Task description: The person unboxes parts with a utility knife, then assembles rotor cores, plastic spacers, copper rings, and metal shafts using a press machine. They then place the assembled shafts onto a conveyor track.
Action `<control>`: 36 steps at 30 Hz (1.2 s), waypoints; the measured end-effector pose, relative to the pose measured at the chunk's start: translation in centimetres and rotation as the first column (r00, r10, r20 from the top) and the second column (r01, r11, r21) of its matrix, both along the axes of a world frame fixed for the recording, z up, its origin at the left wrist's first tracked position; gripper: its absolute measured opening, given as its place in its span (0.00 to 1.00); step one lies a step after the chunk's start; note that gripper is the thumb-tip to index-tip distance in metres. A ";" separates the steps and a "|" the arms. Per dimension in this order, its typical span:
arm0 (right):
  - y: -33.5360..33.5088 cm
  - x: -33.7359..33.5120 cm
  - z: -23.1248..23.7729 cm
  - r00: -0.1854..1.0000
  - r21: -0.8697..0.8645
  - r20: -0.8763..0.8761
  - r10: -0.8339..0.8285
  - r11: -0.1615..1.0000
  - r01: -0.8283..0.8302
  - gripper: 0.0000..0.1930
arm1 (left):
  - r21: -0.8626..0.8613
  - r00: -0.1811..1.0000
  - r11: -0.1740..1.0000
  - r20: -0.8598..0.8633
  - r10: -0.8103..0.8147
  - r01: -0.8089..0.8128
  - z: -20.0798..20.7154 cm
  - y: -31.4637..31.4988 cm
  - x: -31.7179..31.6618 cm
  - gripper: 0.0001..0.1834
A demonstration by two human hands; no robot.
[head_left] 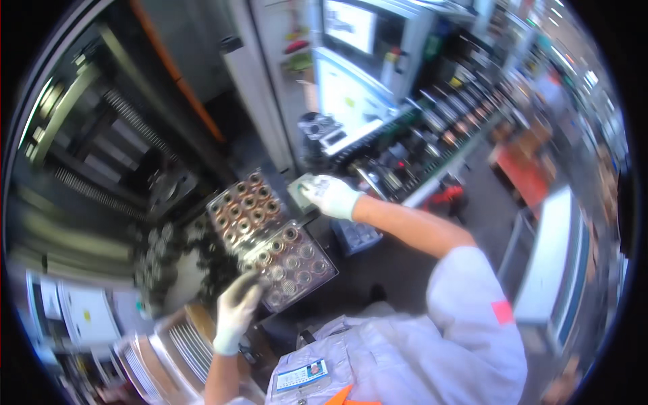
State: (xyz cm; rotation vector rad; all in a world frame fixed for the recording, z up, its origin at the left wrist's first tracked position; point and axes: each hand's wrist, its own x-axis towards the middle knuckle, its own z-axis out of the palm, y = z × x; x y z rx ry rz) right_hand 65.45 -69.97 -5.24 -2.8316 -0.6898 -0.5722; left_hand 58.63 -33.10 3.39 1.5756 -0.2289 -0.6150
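My right hand (332,196), in a white glove, reaches forward to a pale grey-green control box (301,194) with a round green button. Its fingertips are at the box's face; blur hides how far they are bent. Lower left, my gloved left hand (236,312) is beside the near corner of a clear plastic tray (325,278) of round metal parts. Its fingers are closed around a dark shape (247,285), too smeared to name. A second clear tray (217,202) lies farther off, holding several copper-coloured ring-shaped parts (249,202).
Many dark metal parts (158,266) are heaped left of the trays. A large machine (101,155) rises at the left. Ahead right runs a conveyor line (432,145) loaded with parts, near a lit screen (351,27). A blue bin (358,236) sits below my right forearm.
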 end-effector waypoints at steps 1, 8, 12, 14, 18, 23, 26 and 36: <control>0.3 0.4 -0.6 0.999 0.032 0.015 0.044 0.998 -0.045 0.14 | 0.098 0.997 0.995 -0.076 -0.014 0.022 0.9 -2.9 -1.6 0.23; -4.9 0.9 0.2 0.992 -0.018 -0.081 0.092 0.995 -0.094 0.24 | 0.262 0.997 0.963 0.023 -0.075 0.066 0.6 -8.3 -16.5 0.26; -7.1 4.7 -3.1 0.984 -0.027 -0.120 0.132 0.990 -0.136 0.24 | 0.121 0.926 0.925 -0.073 0.370 -0.360 1.6 -3.0 -23.3 0.28; -5.8 4.4 -3.9 0.986 0.003 -0.111 0.122 0.992 -0.123 0.23 | -0.007 0.797 0.801 -0.107 0.594 -0.598 0.9 -0.3 -27.8 0.28; 5.4 -2.7 2.5 0.938 0.240 -0.140 0.316 0.930 -0.278 0.20 | 0.005 0.428 0.429 -0.013 0.903 -0.903 0.7 6.4 -39.3 0.23; 26.2 -20.5 9.1 0.596 0.497 -0.351 0.722 0.683 -0.535 0.16 | 0.179 0.052 0.028 0.131 0.990 -0.983 -1.8 18.3 -56.6 0.23; 37.8 -29.5 9.7 0.339 0.491 -0.354 0.872 0.482 -0.726 0.14 | 0.143 -0.128 -0.138 0.079 0.989 -0.980 -5.3 27.4 -67.1 0.26; 68.3 -52.3 8.8 -0.241 0.500 -0.478 0.845 0.036 -0.865 0.14 | 0.325 -0.165 -0.229 0.214 0.963 -0.918 -11.7 48.2 -86.4 0.45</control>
